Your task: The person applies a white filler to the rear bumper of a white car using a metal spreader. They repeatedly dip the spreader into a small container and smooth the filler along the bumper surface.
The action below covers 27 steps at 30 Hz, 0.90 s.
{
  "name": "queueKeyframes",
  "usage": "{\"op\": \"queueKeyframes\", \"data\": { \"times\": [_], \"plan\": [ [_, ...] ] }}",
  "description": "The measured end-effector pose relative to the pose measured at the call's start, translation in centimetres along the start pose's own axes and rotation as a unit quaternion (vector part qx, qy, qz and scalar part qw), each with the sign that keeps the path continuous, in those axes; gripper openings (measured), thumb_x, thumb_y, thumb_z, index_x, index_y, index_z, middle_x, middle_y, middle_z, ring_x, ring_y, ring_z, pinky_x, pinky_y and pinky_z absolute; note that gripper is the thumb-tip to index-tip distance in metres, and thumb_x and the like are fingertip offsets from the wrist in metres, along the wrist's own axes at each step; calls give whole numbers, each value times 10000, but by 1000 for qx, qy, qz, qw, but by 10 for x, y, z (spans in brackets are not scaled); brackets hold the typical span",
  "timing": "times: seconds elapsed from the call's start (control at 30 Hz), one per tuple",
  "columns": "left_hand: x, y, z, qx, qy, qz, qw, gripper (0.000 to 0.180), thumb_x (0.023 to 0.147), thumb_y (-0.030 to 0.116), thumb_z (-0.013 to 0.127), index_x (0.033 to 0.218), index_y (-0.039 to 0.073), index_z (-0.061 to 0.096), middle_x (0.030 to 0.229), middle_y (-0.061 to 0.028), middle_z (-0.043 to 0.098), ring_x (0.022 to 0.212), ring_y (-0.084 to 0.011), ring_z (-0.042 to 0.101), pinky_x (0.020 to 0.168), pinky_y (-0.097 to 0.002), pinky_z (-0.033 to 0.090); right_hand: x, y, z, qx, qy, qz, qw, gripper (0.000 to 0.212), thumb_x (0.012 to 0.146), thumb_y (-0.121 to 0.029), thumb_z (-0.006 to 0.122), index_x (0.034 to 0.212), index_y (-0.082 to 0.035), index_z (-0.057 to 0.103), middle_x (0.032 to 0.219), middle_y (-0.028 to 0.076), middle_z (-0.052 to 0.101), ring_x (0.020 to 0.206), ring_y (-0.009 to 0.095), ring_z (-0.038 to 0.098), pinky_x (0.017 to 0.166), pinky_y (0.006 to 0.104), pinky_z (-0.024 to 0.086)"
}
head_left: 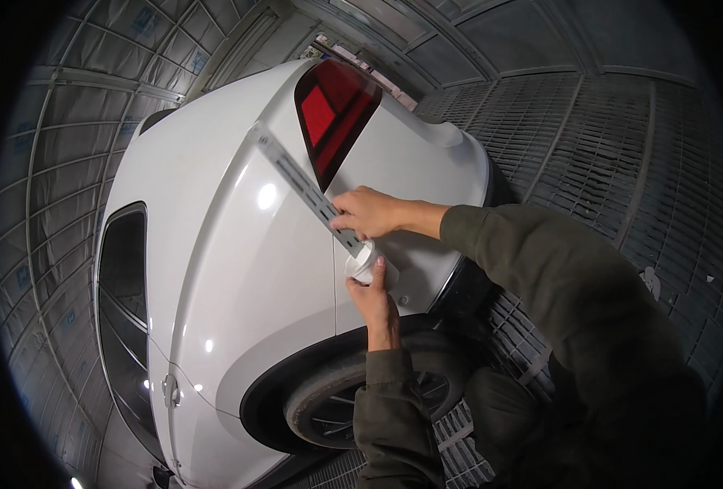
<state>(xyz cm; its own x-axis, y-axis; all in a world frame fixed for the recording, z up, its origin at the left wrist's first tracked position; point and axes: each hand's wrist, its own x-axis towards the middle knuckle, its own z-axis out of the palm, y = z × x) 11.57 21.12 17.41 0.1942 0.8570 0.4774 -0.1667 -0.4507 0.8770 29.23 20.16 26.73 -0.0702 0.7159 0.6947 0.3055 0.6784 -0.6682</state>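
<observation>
My left hand (373,297) is wrapped round a small white cup (364,262), tilted slightly, its open top toward me. Pale contents show inside it. My right hand (368,212) grips a long flat grey measuring stick (300,181) with dark slots and markings along its length. The stick's lower end dips into the cup, and its far end reaches up over the car's rear corner. Both hands are in front of the white car's rear side panel (288,269), between the red tail light (339,110) and the rear wheel (353,399).
The white car fills the middle and left, with a dark side window (123,261) and a door handle (171,391). Metal floor grating (573,155) runs along the right. A panelled, ribbed wall (52,187) curves round the left side. Small pale scraps (650,282) lie on the grating.
</observation>
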Motion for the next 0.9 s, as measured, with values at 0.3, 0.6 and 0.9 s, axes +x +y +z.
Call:
{"op": "queueKeyframes", "data": {
  "times": [0.3, 0.6, 0.9],
  "plan": [
    [-5, 5, 7, 29, 16, -8, 999, 600, 882, 79, 819, 1322, -28, 426, 1253, -149, 571, 1089, -215, 600, 939, -357, 509, 3, 10, 7, -28, 35, 38, 998, 295, 993, -212, 632, 856, 46, 593, 646, 148, 661, 543, 209, 693, 486, 349, 541],
    [-10, -2, 7, 18, 45, 3, 999, 619, 874, 69, 827, 1329, -35, 421, 1248, -150, 573, 1110, -217, 586, 949, -356, 504, 26, 32, -12, 217, 70, 116, 967, 288, 1060, -244, 576, 1026, 40, 610, 761, 57, 629, 589, 129, 672, 503, 256, 553],
    [-21, 10, 13, -27, 78, -27, 996, 592, 872, 119, 840, 1300, -30, 458, 1232, -148, 594, 1093, -213, 607, 958, -357, 496, 28, 44, 0, 259, 86, 92, 958, 281, 1068, -262, 576, 1043, 17, 604, 765, 43, 620, 607, 103, 654, 520, 232, 534]
  ]
}}
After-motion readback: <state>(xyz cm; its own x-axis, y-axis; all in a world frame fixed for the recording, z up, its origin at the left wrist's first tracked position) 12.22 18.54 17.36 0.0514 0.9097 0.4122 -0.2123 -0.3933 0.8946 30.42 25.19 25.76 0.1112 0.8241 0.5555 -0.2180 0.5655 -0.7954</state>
